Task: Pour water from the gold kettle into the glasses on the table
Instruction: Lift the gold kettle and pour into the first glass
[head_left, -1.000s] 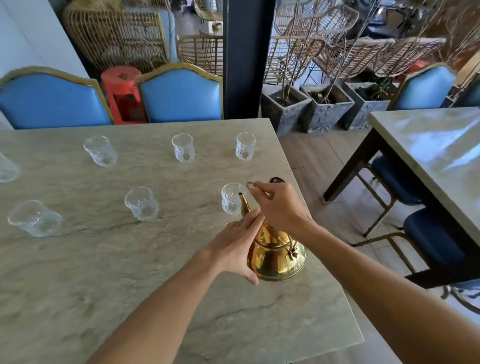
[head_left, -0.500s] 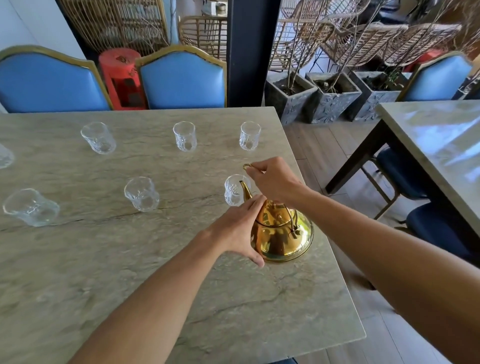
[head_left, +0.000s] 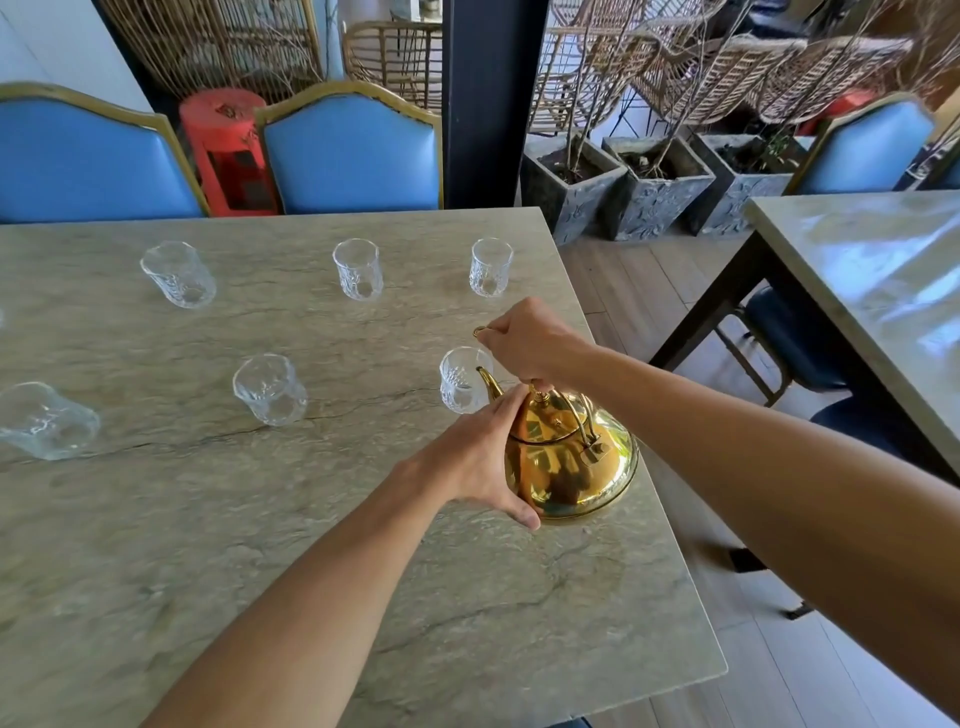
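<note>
The gold kettle (head_left: 571, 467) stands near the 3 o'clock edge of the table (head_left: 208, 519), spout aimed at the glass (head_left: 460, 384) at its 11 o'clock. The right hand (head_left: 530, 343) fists the raised handle (head_left: 577, 415) for lifting; the left hand (head_left: 467, 462) presses straight fingers against its side, probably steadying the tilt

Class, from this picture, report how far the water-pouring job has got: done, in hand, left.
Done: nothing poured; every glass looks empty. In hand: the right hand grips the gold kettle by its handle, the left hand steadies its side, spout beside the nearest glass. Left: filling that glass and the other glasses on the table.
</note>
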